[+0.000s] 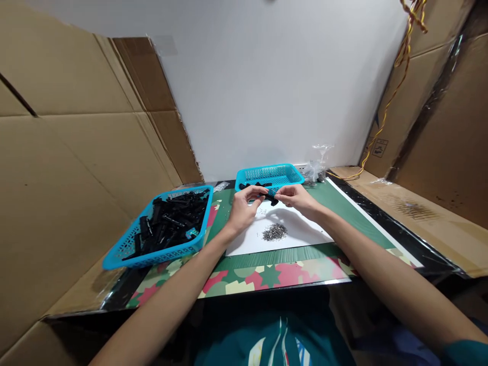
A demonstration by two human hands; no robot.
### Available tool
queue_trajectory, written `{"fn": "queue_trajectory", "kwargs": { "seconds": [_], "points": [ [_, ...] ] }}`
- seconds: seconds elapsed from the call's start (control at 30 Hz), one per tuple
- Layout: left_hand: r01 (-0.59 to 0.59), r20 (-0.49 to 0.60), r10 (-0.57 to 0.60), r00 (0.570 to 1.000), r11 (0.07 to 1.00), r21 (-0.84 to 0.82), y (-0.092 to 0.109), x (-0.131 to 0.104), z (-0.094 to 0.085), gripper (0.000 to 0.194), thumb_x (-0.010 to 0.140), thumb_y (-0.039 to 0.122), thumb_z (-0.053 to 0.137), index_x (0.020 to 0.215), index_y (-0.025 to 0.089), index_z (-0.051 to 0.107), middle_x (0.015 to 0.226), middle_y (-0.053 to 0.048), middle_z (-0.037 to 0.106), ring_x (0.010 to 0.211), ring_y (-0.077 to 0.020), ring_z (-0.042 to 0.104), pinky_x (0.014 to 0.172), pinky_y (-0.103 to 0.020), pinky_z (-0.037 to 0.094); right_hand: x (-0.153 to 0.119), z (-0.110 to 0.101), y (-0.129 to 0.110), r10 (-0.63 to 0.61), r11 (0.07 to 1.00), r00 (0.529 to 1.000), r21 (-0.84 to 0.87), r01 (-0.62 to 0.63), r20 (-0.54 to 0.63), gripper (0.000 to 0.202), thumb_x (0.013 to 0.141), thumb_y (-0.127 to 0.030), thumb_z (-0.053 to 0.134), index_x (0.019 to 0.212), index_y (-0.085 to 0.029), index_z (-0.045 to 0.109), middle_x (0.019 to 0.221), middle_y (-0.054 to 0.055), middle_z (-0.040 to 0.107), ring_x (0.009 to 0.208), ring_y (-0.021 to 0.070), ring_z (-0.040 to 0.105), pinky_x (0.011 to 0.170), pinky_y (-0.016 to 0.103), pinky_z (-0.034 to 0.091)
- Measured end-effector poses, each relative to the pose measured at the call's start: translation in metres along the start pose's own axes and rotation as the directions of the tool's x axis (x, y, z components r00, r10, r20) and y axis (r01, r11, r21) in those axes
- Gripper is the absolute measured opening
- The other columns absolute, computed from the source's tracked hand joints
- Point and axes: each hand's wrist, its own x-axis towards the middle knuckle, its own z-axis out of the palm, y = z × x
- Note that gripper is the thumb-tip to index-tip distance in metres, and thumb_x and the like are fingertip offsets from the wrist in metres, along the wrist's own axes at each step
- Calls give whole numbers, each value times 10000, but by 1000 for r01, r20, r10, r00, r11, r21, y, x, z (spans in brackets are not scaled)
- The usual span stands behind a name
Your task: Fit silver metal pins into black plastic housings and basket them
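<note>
Over the white sheet (244,246), my left hand (244,207) grips a small black plastic part (272,199) between thumb and fingers. My right hand (299,200) is pinched closed at the right end of that part. Whether those right fingertips hold the part itself or something tiny is too small to see. Below both hands lies a pile of tiny metal pieces (275,232), with a few more scattered on the paper behind it.
On the left, a blue basket (152,260) is heaped with black plastic parts (171,218). Behind my hands stands another blue basket (295,172) with several black parts. Clear plastic bags (315,172) sit at the back right. Cardboard walls (95,132) flank the table, and yellow wire (385,114) hangs on the right.
</note>
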Motion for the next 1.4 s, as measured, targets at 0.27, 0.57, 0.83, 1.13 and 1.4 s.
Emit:
{"fn": "queue_trajectory", "kwargs": {
  "seconds": [0.27, 0.57, 0.83, 1.13, 1.4],
  "points": [
    [64, -64, -81, 995, 971, -232, -9, 1, 9, 304, 836, 318, 826, 1080, 159, 738, 1132, -127, 794, 1085, -243, 753, 1028, -410, 589, -4, 9, -10, -75, 997, 997, 23, 75, -20, 542, 664, -689, 899, 781, -197, 705, 694, 1, 615, 637, 131, 436, 613, 313, 314],
    [368, 37, -424, 905, 737, -567, -26, -4, 14, 564, 754, 232, 945, 1281, 155, 758, 1351, -179, 763, 1321, -312, 695, 1154, -477, 550, -5, 14, -10, -171, 985, 985, -16, 171, -10, 522, 705, -667, 889, 783, -186, 700, 816, 77, 734, 758, 197, 641, 681, 334, 453],
    [370, 86, -415, 906, 677, -636, -23, -8, 21, 459, 704, 325, 999, 1078, 145, 804, 1153, -125, 816, 1149, -241, 750, 1113, -392, 543, -7, 16, -14, -135, 991, 988, -16, 134, -70, 563, 662, -694, 894, 812, -180, 719, 796, 76, 720, 731, 190, 602, 636, 331, 430],
    [461, 131, -483, 866, 671, -581, -8, -13, 22, 277, 942, 420, 777, 977, 181, 641, 909, -45, 707, 696, -124, 633, 656, -265, 487, -10, 7, -13, -156, 986, 965, -90, 140, -210, 430, 677, -584, 911, 749, -183, 771, 734, 56, 678, 689, 172, 516, 628, 350, 367],
    [410, 144, -389, 910, 793, -451, -9, -9, 25, 404, 811, 498, 831, 797, 163, 605, 722, 22, 513, 578, -66, 385, 536, -227, 266, -13, 7, -15, -55, 997, 987, 40, 62, -152, 345, 628, -477, 949, 674, -183, 775, 685, 26, 654, 639, 120, 402, 609, 327, 284]
  ]
}}
